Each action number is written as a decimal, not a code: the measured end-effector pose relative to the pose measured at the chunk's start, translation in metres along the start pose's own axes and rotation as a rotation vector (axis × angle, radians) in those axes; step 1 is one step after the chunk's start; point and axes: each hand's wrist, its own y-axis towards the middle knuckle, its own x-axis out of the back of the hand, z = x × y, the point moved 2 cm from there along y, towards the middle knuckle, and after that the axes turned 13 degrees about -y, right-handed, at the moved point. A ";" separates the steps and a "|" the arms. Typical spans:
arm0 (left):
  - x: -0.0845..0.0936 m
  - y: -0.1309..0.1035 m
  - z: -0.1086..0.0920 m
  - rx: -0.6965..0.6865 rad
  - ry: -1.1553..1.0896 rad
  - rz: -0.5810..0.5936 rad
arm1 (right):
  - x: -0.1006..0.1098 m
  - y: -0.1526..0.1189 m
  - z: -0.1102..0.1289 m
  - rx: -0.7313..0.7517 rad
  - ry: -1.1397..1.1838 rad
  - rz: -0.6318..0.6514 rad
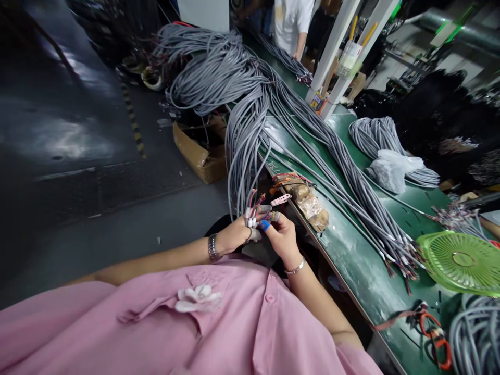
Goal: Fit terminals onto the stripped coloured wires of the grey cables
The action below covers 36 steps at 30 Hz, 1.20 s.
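My left hand (236, 235), with a metal watch at the wrist, is closed around the ends of several grey cables; their thin coloured wires (253, 200) stick up above the fingers. Close against it on the right, my right hand (282, 235) is pinched at the same wires, with a blue cover on the thumb and pale covers on other fingertips. A pink-and-white tool (281, 200) shows just above the right hand; what holds it is unclear. The grey cables (244, 151) hang over the table edge down to my hands.
The green table (344, 250) bears long cable bundles (332, 146), a taped brown block (308, 203), a green fan (463, 259), orange-handled scissors (441, 344) and a plastic bag (394, 169). A cardboard box (203, 159) stands on the floor. A person (291, 26) stands at the far side.
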 end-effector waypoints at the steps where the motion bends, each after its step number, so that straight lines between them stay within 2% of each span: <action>1: 0.001 -0.001 -0.002 0.018 -0.020 0.027 | 0.001 -0.002 -0.003 -0.033 0.047 -0.014; 6: 0.013 -0.010 -0.007 0.010 -0.058 0.065 | 0.001 -0.011 -0.016 -0.103 0.132 -0.029; 10: 0.019 -0.015 -0.010 -0.015 0.075 0.074 | -0.003 -0.012 -0.013 -0.103 0.109 -0.007; 15: 0.021 -0.014 -0.011 0.019 0.308 0.140 | -0.005 -0.005 -0.001 -0.151 0.230 0.009; 20: 0.021 -0.012 -0.013 0.008 0.408 0.078 | -0.007 -0.004 0.002 -0.149 0.242 -0.051; 23: 0.018 -0.011 -0.012 -0.029 0.433 0.028 | -0.011 -0.008 0.003 -0.116 0.186 -0.077; 27: 0.016 -0.009 -0.003 -0.117 0.544 -0.034 | -0.013 -0.010 0.009 -0.067 -0.041 -0.102; 32: 0.019 -0.011 0.007 -0.119 0.612 -0.027 | -0.010 -0.010 0.007 -0.046 -0.221 -0.085; 36: 0.017 -0.015 0.006 -0.111 0.617 -0.031 | -0.008 -0.015 -0.002 -0.064 -0.167 -0.047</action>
